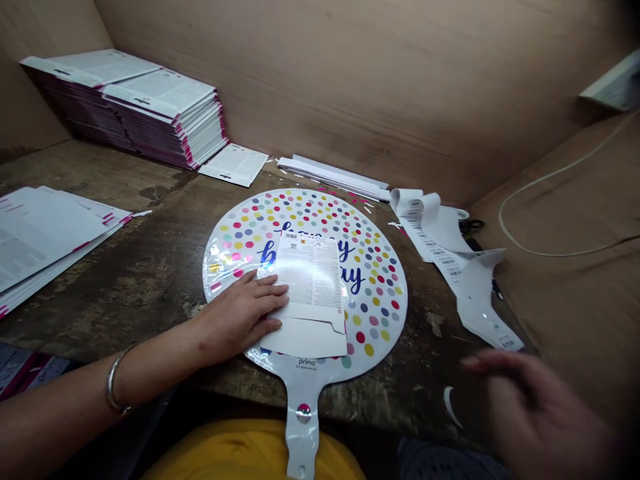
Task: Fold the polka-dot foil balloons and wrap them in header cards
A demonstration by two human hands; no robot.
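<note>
A flat round foil balloon (370, 267) with coloured dots and blue lettering lies on the worn wooden table (150, 253), its neck (303, 427) hanging over the front edge. A white printed card (313, 280) rests on the balloon's middle. My left hand (245, 313) lies flat with fingers stretched out, pressing the card's left edge and the balloon. My right hand (530, 407) hovers at the lower right, blurred by motion, fingers loosely apart and nothing seen in it.
Stacks of white printed cards with pink edges (135, 107) sit at the back left, more cards (45, 233) at the left edge. A curled strip of barcode labels (450, 253) lies right of the balloon. Cardboard walls (400, 87) enclose the table; a white cable (550, 180) runs at right.
</note>
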